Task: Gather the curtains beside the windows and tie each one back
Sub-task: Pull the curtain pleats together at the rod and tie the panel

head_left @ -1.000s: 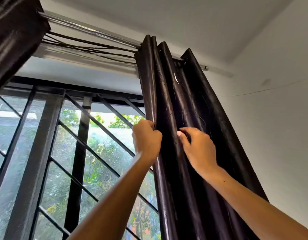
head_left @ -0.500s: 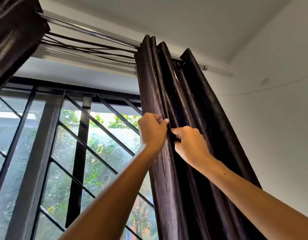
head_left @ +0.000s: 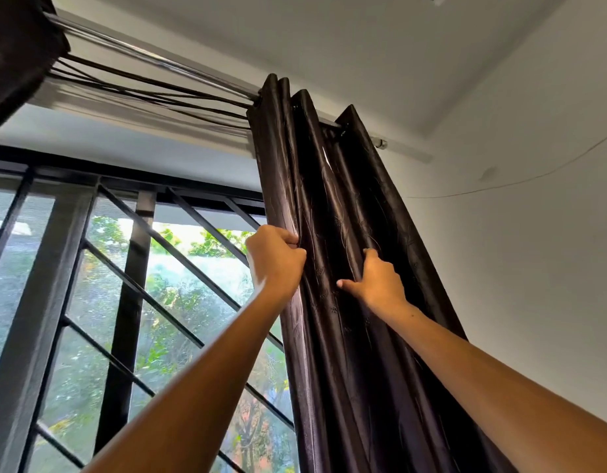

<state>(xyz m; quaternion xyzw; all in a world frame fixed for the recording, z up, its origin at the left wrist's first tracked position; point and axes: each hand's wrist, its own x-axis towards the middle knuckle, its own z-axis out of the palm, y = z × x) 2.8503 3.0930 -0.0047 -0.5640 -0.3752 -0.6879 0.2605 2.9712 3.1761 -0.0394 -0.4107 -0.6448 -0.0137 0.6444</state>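
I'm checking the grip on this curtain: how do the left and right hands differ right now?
The left hand is a closed fist round the curtain's window-side edge; the right hand grips a fold further toward the wall, thumb stuck out sideways. The left hand sits a little higher than the right hand. Both hold the same dark curtain, arms reaching up.

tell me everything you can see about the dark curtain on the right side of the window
The dark curtain is a glossy, satin-like dark brown fabric with a faint embossed swirl pattern. It hangs from a metal rod near the ceiling, pushed into deep vertical folds beside the wall, right of the barred window. The left hand grips its window-side edge; the right hand holds a middle fold, thumb out. No tieback is visible on it; its bottom is out of view.
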